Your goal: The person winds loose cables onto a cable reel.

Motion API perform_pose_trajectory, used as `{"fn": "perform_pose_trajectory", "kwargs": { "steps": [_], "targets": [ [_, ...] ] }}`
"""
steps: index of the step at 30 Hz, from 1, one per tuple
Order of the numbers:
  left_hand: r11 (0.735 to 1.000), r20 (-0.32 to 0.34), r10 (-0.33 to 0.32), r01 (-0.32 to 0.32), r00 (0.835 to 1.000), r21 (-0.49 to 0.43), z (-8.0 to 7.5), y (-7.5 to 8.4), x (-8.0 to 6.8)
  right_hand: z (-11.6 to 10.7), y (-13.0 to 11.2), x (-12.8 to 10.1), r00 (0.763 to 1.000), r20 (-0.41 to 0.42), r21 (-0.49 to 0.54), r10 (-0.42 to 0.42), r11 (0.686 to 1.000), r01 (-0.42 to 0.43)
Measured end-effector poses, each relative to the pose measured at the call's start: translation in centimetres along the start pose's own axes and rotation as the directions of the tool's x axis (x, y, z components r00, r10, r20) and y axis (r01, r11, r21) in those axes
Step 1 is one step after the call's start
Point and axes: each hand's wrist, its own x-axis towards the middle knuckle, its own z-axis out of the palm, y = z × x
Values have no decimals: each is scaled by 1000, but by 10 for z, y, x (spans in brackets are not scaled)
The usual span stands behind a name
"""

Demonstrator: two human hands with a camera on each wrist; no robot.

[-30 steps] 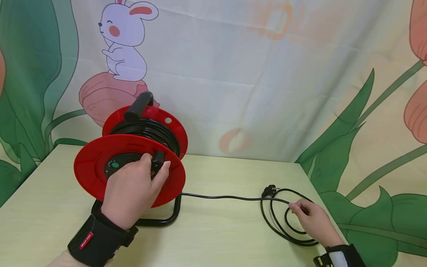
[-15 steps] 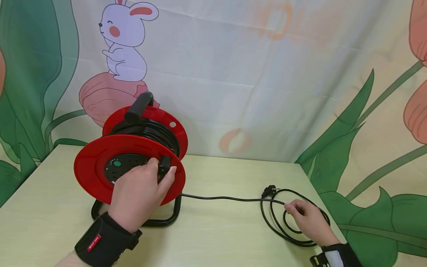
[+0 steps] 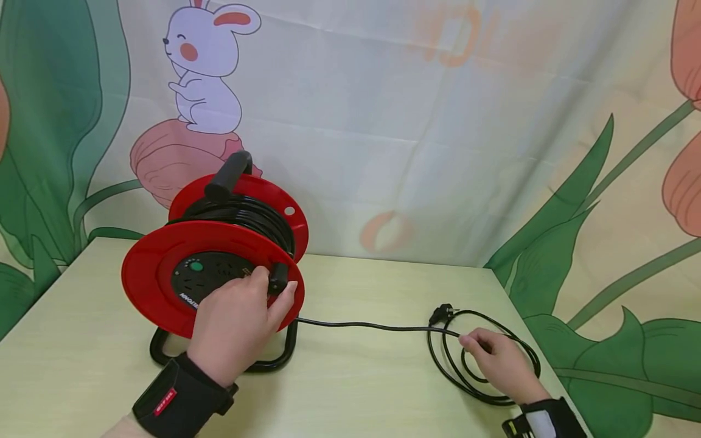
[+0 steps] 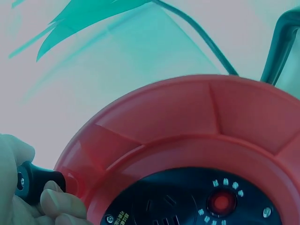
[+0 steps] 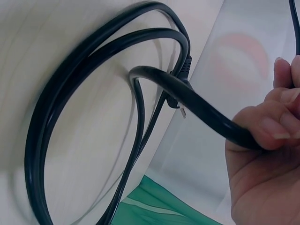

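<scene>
A red cable reel stands at the left of the table on a black tube frame, with black cable wound between its two discs. My left hand grips the black crank knob on the front disc; the left wrist view shows fingers and thumb around this knob. From the reel a stretch of cable runs right to my right hand. In the right wrist view that hand has its fingers curled round the cable, which passes through the palm.
Loose cable loops lie on the table's right side, with the black plug at their back edge. The table meets a printed cloth backdrop behind. A black carrying handle tops the reel.
The front disc has turned clockwise, its crank knob moving right and down with my left hand. My right hand has shifted slightly left, still holding the cable.
</scene>
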Motion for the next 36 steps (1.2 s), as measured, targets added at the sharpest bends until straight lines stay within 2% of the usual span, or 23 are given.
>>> {"fn": "perform_pose_trajectory", "kwargs": {
  "steps": [12,19,27,36],
  "targets": [
    [998,43,40,-42,998,42,17,2,-9,10,-13,7,999,31,35,-39,999,38],
    [996,23,68,-70,997,60,24,3,-14,16,-18,11,997,46,59,-64,996,62],
    [993,12,80,-81,997,85,33,1,-21,21,-24,15,994,55,43,-99,994,97],
    [991,49,71,-76,996,109,43,-2,-29,30,-37,19,992,89,63,-87,995,82]
  ]
}}
